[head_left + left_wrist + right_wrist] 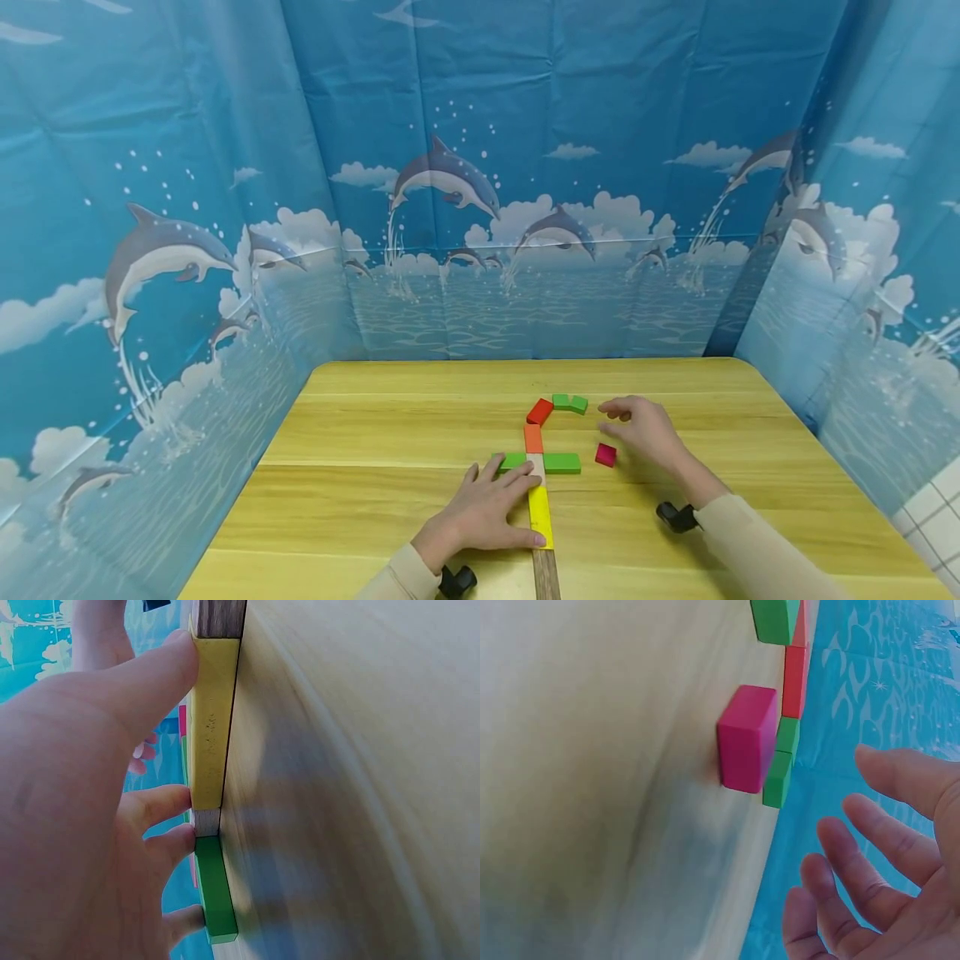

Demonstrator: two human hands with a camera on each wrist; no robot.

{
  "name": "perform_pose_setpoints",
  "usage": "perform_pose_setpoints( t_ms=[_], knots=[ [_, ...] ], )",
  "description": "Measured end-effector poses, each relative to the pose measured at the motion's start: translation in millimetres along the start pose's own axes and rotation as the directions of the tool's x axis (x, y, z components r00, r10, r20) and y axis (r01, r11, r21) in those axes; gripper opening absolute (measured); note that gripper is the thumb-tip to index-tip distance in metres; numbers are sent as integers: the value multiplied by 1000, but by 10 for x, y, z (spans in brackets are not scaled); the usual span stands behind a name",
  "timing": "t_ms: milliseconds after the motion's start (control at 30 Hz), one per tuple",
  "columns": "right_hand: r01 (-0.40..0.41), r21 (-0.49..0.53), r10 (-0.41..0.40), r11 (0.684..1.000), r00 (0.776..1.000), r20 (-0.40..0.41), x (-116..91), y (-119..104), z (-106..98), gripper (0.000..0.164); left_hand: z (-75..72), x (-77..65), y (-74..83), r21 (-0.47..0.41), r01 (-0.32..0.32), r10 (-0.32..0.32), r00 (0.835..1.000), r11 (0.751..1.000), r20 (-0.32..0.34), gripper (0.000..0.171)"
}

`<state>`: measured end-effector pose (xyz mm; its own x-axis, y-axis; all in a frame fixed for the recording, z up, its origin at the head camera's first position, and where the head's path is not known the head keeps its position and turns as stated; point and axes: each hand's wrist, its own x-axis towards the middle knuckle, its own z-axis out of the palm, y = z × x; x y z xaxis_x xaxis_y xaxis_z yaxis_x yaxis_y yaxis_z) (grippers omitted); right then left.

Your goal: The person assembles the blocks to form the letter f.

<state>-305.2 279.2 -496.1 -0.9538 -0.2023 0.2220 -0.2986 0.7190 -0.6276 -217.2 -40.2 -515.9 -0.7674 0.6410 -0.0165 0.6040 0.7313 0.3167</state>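
Observation:
My left hand [486, 510] lies spread over a row of wooden blocks. Its thumb touches the near end of the yellow block [540, 517]. The fingertips rest about the pale block [535, 463] and the left green block [214, 892]. Above the table at the right, my right hand [647, 429] hovers with relaxed, parted fingers and nothing between them. Just below it on the table stands a magenta block [746, 739], apart from the hand. Close to its fingertips, two small green blocks [570, 403] end a curve joined by a red block [540, 412] and an orange block [533, 438].
A second long green block [562, 463] extends right from the pale block. The brown block [546, 573] continues the row toward me. All lie on a wood-grain table [360, 433], with a blue dolphin curtain [465, 317] behind and at both sides.

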Motion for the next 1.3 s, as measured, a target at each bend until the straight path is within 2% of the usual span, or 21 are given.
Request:
perform_pose_setpoints(
  t_ms=[433, 767, 1000, 1100, 1300],
  knots=[
    [-68, 69, 63, 995, 996, 63, -176, 47, 120, 34, 26, 6, -26, -5, -9, 9, 1000, 1000, -4, 84],
    [-99, 80, 90, 992, 989, 114, -200, 85, 163, 36, 24, 20, -24, -3, -4, 4, 1000, 1000, -6, 82],
    [-134, 77, 125, 988, 985, 116, -190, 117, 198, 29, 19, 18, -5, 8, -7, 7, 1000, 1000, -12, 82],
    [-110, 71, 102, 991, 988, 113, -188, 122, 210, 24, 23, 20, -5, 10, -5, 6, 1000, 1000, -13, 83],
    [-123, 76, 114, 989, 987, 112, -201, 102, 228, 19, 21, 17, -7, 5, -4, 4, 1000, 1000, -10, 82]
  ],
)
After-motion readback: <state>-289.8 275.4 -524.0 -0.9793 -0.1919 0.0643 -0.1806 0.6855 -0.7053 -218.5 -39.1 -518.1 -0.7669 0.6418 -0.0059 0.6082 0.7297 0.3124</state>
